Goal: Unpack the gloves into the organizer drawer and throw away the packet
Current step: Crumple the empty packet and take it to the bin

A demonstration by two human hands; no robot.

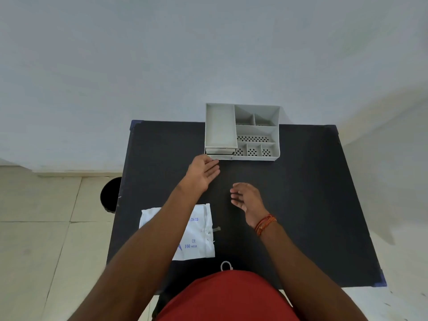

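Now the left hand (202,173) is stretched forward over the black table (312,193), palm turned inward, fingers spread loosely and nothing held. Its fingertips (214,161) are seen right at the front of the lowest drawer (220,156) of the grey organizer (243,132); whether contact is made cannot be told. The right hand (247,198) is held nearer the body, to the right of and behind the left, fingers curled slightly inward and relaxed, empty as well. A red thread band (265,224) is worn at its wrist.

Beyond both hands, the organizer is set at the far edge of the table, with a deep tray on its left side and small perforated compartments on its right. Under the left forearm, well behind the left hand, the white glove packet (199,237) is laid flat on the table, partly covered by the arm, printed lettering facing up. A small white loop (225,266) is spotted on the table close to the body. Left of the left arm, off the table's edge, a dark round bin (111,195) is seen on the tiled floor (41,239).
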